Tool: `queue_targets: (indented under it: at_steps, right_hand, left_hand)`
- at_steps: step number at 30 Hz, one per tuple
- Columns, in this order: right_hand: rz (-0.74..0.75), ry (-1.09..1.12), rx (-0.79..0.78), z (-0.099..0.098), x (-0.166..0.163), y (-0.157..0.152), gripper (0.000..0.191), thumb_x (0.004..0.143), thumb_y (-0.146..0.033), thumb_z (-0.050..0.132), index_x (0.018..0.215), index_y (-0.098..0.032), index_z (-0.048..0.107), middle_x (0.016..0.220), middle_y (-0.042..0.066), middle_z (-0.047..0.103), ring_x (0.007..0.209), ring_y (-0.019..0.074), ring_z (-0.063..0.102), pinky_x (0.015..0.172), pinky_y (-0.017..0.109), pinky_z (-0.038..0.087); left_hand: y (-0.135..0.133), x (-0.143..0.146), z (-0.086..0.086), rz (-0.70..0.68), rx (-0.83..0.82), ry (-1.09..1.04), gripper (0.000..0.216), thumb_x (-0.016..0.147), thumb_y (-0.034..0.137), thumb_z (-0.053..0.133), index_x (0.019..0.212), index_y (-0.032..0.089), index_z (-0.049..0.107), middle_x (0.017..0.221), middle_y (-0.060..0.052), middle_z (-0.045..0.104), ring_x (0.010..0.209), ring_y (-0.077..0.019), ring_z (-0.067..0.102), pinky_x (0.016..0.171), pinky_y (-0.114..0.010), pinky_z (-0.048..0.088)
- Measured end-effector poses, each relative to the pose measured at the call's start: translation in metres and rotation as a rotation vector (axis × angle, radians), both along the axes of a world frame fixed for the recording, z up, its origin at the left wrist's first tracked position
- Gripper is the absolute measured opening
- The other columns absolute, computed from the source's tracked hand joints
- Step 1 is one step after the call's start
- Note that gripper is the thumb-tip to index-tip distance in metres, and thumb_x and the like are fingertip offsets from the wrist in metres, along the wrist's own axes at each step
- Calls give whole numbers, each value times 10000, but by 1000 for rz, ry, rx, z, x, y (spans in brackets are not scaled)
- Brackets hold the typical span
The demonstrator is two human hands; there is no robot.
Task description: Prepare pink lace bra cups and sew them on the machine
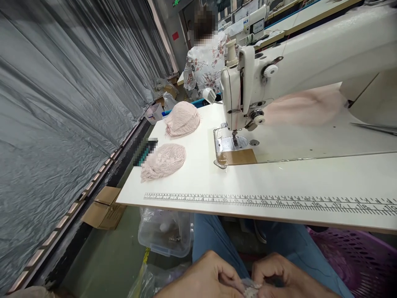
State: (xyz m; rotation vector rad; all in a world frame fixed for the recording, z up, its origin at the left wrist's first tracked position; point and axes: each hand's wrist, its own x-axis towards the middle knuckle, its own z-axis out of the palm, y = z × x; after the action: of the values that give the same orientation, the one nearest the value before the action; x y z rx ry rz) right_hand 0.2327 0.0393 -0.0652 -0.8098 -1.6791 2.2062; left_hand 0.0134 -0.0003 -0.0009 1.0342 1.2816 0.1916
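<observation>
Right, both your hands are closed on work: left hand [214, 273] and right hand [282, 271] pinch one small lace piece [250, 286] between fingertips, bottom centre of the frame. Its lower part is cut off by the frame edge, so can't tell its full shape. Two-sided pinch is probably because it's limp and needs tension from both ends; low over your jeans [214, 236] likely gives your forearms room off the table [198, 178].

Lace looks pale, thin, open-meshed. Two pinkish cups sit left of centre: upper cup [183, 119] domed, finely ribbed, frayed at its left edge; lower cup [164, 163] flatter, knitted-looking. Guess they're parked there to stay off the needle plate [223, 145] yet within reach.

Machine [300, 54] fills upper right, glossy cream casing. Printed ruler [263, 201] runs along the table's near edge, presumably for quick measuring. Lower right: perforated purple plastic basket [376, 252]. Below the table: clear plastic bin [167, 248]. Left: crinkled silver curtain [62, 82].
</observation>
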Motion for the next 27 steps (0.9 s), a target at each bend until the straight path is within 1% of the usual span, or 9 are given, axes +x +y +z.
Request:
queue_targets:
  at_steps: [3, 5, 9, 12, 15, 18, 22, 25, 27]
  right_hand:
    - [20, 2, -23, -3, 2, -2, 523, 730, -682, 686, 636, -172, 619, 581, -48, 393, 583, 110, 336, 524, 250, 211]
    - [32, 10, -41, -3, 0, -2, 521, 706, -680, 710, 647, -173, 605, 589, -49, 401, 581, 109, 343, 519, 250, 212]
    - [10, 42, -55, -2, -3, 1, 533, 683, -691, 729, 647, -178, 587, 584, -55, 402, 581, 104, 336, 524, 251, 211]
    - [21, 63, -99, -3, 0, 5, 530, 721, -687, 705, 650, -180, 569, 568, -62, 380, 556, 93, 295, 510, 250, 192]
    - [47, 77, -146, -5, 6, 8, 524, 711, -678, 725, 662, -184, 559, 567, -62, 399, 550, 88, 302, 509, 245, 194]
    - [87, 90, -185, -5, 9, 8, 525, 680, -679, 753, 683, -184, 577, 583, -58, 439, 560, 89, 333, 517, 234, 218]
    - [133, 95, -197, -4, 4, 6, 509, 655, -647, 792, 671, -166, 623, 602, -46, 454, 588, 98, 365, 531, 230, 246]
    - [121, 100, -170, -8, 1, 5, 534, 682, -660, 771, 632, -152, 612, 574, -51, 420, 568, 88, 334, 511, 229, 221]
    - [118, 110, -165, -14, 2, 5, 527, 690, -652, 772, 649, -150, 616, 582, -51, 428, 572, 88, 341, 513, 225, 226]
  left_hand:
    - [2, -1, 4, -26, 36, -29, 409, 677, 489, 792, 868, 129, 799, 705, -20, 714, 637, -134, 609, 617, -202, 451]
    - [3, 0, 5, -39, 69, -39, 397, 700, 486, 778, 873, 129, 800, 705, -23, 722, 654, -139, 632, 636, -199, 470]
    - [3, -1, 4, -16, 14, -35, 516, 612, 564, 821, 884, 126, 797, 774, -43, 747, 742, -186, 685, 665, -213, 514]
    - [4, -5, 6, -52, -27, -50, 668, 579, 663, 798, 962, 116, 784, 852, -78, 756, 807, -213, 703, 728, -242, 535]
    - [4, -10, 8, -90, -23, -54, 761, 563, 724, 775, 1000, 100, 774, 869, -113, 755, 790, -214, 707, 754, -256, 536]
    - [4, -11, 7, -90, -22, -70, 790, 557, 743, 766, 1005, 93, 772, 877, -135, 753, 793, -222, 713, 756, -260, 542]
    - [3, -12, 3, -97, -21, -126, 791, 562, 741, 765, 1011, 89, 770, 906, -141, 752, 862, -255, 724, 814, -285, 555]
    - [3, -17, 2, -116, -42, -153, 850, 502, 744, 790, 1039, 86, 761, 953, -143, 747, 934, -290, 716, 848, -301, 555]
    - [4, -22, 0, -145, -77, -185, 885, 463, 735, 812, 1078, 102, 750, 991, -131, 745, 984, -292, 702, 870, -296, 548]
